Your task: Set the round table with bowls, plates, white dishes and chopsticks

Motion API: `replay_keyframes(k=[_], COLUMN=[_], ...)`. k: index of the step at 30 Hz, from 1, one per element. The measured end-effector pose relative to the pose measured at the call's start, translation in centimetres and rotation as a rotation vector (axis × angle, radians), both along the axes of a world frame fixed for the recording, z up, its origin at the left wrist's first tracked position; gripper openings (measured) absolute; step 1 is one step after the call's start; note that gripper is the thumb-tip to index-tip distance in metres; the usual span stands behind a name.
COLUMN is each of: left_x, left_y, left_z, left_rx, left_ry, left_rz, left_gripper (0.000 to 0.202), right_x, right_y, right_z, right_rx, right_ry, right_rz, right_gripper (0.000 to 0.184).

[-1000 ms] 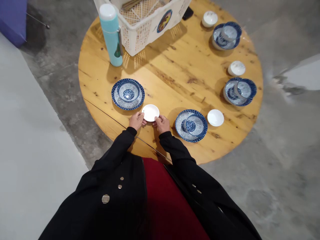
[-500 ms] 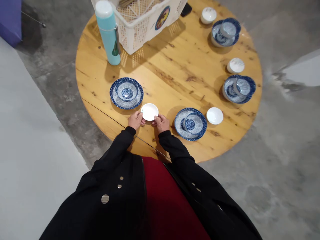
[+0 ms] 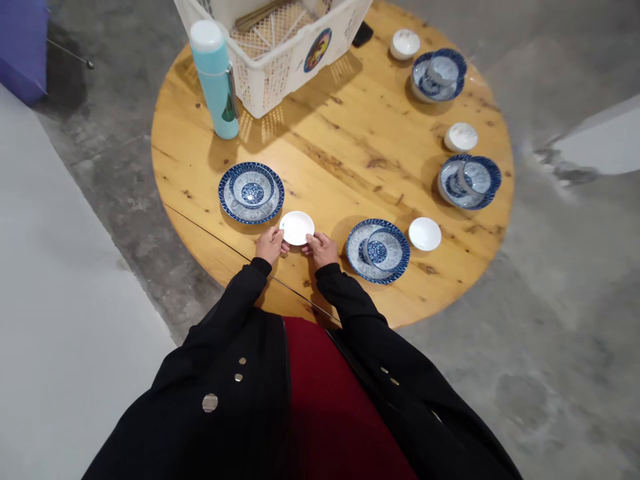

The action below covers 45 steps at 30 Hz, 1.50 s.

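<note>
A small white bowl is pinched at its near rim on both sides, over the near part of the round wooden table. My left hand grips its left edge and my right hand its right edge; both hands are closed, with some fingers hidden beneath. Just beyond my left hand sits a blue-patterned plate with a matching bowl on it. To the right of my right hand is another blue-patterned dish holding a tilted bowl.
A second white bowl stands at right. Along the far right edge are two more white bowls, one of them a patterned-looking cup-like bowl, and stacked blue bowls. A turquoise flask and a white plastic basket stand at the back left.
My view has shifted slightly, so the table and dishes appear a little lower and further left. Both hands keep the same hold on the white bowl.
</note>
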<state>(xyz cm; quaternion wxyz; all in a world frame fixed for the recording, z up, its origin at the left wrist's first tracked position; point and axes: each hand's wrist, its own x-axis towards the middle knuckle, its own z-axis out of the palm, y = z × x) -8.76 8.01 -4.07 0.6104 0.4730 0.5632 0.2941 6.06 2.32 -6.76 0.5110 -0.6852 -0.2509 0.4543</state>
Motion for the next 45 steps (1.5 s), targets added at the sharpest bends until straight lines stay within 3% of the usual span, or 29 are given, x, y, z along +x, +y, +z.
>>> replay_keyframes(k=[13,27,30,34,38,41,45], left_x=[0.1,-0.3,-0.9,-2.9,-6.2,-8.1,-8.0], left_y=[0.1,0.0,-0.4,-1.9,-3.8,-4.9,-6.1], left_z=[-0.2,-0.9,-0.5,1.0,1.7,1.6,2.0], left_rx=[-0.016,-0.009,-0.038,-0.008,-0.004,-0.011,0.013], left_ry=[-0.020,0.001,-0.024,-0.037,-0.012,0.028,0.072], left_rz=[0.022,0.044,0.064,0.033,0.009,-0.039,-0.140], left_gripper=[0.014,0.020,0.024,0.028,0.035,0.038,0.039], right_x=[-0.1,-0.1,-0.4,-1.0,-1.2,-1.6,-2.9], right_y=[0.2,0.3,0.3,-0.3,-2.7,-6.4,-11.9], right_z=[0.1,0.6,0.8,2.2,3.9,4.5,4.5], right_rx=[0.021,-0.004,0.011,0.018,-0.004,-0.020,-0.075], right_ry=[0.037,0.055,0.052,0.125,0.211,0.203,0.204], right_rz=[-0.025,-0.046,-0.055,-0.089,-0.080,-0.029,-0.106], right_gripper=[0.052,0.040,0.039,0.041,0.046,0.049,0.052])
